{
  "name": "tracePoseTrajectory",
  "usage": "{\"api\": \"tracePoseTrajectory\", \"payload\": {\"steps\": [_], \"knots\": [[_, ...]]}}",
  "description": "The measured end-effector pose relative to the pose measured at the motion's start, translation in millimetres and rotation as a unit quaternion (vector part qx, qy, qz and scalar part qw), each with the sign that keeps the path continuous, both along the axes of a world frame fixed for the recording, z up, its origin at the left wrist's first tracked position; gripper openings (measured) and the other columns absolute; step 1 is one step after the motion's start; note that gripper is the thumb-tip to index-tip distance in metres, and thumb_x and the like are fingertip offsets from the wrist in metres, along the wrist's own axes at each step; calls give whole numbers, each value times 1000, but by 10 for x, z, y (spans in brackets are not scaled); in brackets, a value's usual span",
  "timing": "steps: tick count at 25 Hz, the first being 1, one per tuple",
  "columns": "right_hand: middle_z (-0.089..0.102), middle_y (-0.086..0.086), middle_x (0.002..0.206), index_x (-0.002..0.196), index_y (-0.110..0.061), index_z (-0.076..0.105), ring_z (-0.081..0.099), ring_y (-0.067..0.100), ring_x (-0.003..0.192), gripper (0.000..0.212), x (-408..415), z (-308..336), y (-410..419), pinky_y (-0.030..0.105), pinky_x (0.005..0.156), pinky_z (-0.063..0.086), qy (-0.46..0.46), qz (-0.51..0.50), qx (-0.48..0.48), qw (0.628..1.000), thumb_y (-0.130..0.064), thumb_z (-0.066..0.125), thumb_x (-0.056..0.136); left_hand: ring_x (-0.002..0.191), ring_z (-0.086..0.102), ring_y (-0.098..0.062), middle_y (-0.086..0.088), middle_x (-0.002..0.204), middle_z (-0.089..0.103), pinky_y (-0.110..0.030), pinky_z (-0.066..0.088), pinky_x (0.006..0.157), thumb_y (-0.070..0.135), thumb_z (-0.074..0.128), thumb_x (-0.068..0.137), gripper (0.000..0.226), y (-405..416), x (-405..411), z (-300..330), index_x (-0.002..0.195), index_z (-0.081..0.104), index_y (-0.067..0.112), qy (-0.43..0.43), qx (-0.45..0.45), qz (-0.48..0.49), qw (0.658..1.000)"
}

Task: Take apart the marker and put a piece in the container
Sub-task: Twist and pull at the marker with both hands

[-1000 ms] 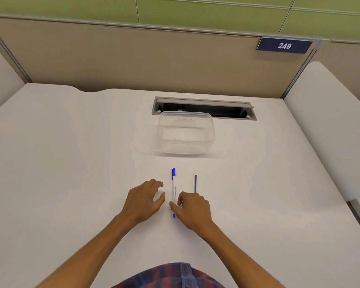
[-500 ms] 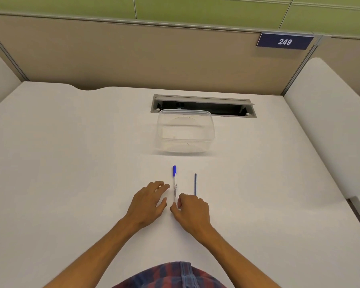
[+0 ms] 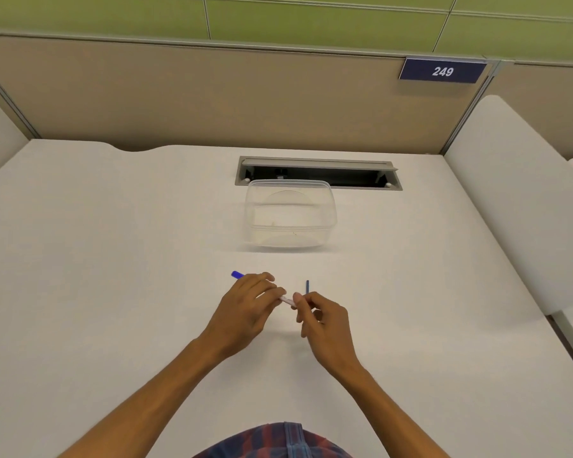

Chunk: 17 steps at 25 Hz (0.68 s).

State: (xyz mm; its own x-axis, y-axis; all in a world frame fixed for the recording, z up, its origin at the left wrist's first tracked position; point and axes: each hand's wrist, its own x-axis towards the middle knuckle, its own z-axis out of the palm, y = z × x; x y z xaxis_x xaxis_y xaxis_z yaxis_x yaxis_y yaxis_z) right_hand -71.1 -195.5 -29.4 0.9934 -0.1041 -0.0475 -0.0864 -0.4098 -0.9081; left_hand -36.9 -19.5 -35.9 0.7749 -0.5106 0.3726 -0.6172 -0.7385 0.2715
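Both hands grip the marker (image 3: pixel 286 299) above the desk (image 3: pixel 113 259): left hand (image 3: pixel 245 305) wrapped near the blue cap, right hand (image 3: pixel 321 317) pinching the other end. It looks still assembled; the container (image 3: pixel 290 217) beyond holds nothing.

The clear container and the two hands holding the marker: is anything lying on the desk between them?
In the head view, only bare white desk lies between the container and the marker. The thin blue rod sits beside the right hand, not in that stretch.
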Motion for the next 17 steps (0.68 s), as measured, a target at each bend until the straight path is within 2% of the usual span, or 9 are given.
{"api": "tracePoseTrajectory", "payload": {"steps": [2,4,6,8,11,13,17], "knots": [[64,-8,60,69,-27,64,56,7,50,36,26,54,-23,19,55,49,2,-10,55,998,-48,52,96,85,64,-25,-6,95,68,-34,55,70,15,62,91,19,-24,-20,112,108,68,10,1,-5,6,1000],[57,-5,54,62,-17,58,53,9,48,47,50,97,-34,15,55,45,2,-12,88,996,-44,48,100,71,57,-22,-5,88,64,-35,52,57,15,57,94,19,-48,-57,219,110,65,10,-6,2,3,1000],[49,-4,50,58,-11,48,50,12,46,55,72,133,-23,14,53,41,5,-15,109,994,-42,44,103,66,52,-21,-3,84,61,-37,48,54,21,46,97,25,-71,-93,294,110,64,11,-29,18,0,999],[43,-6,47,56,-12,42,46,14,44,57,92,162,1,16,49,39,19,-29,130,991,-42,41,104,66,55,-21,-3,84,64,-35,49,54,29,42,97,33,-95,-122,359,111,65,10,-44,31,9,998],[37,-7,43,54,-11,39,40,16,42,60,112,205,38,18,45,35,39,-53,137,988,-46,41,103,56,54,-21,-3,74,63,-32,48,43,28,58,93,23,-121,-152,431,101,68,10,-61,44,18,997],[32,-2,44,51,-12,33,34,19,45,64,118,241,51,25,46,32,40,-63,123,990,-50,43,100,51,49,-20,-2,67,57,-32,42,36,24,66,89,14,-127,-161,490,91,66,11,-50,42,16,998],[27,10,54,57,2,26,26,21,53,76,127,309,51,30,51,24,22,-56,103,993,-63,46,90,49,44,-18,-2,66,55,-26,37,35,28,59,89,18,-107,-157,612,88,66,12,-53,39,11,998]]}}
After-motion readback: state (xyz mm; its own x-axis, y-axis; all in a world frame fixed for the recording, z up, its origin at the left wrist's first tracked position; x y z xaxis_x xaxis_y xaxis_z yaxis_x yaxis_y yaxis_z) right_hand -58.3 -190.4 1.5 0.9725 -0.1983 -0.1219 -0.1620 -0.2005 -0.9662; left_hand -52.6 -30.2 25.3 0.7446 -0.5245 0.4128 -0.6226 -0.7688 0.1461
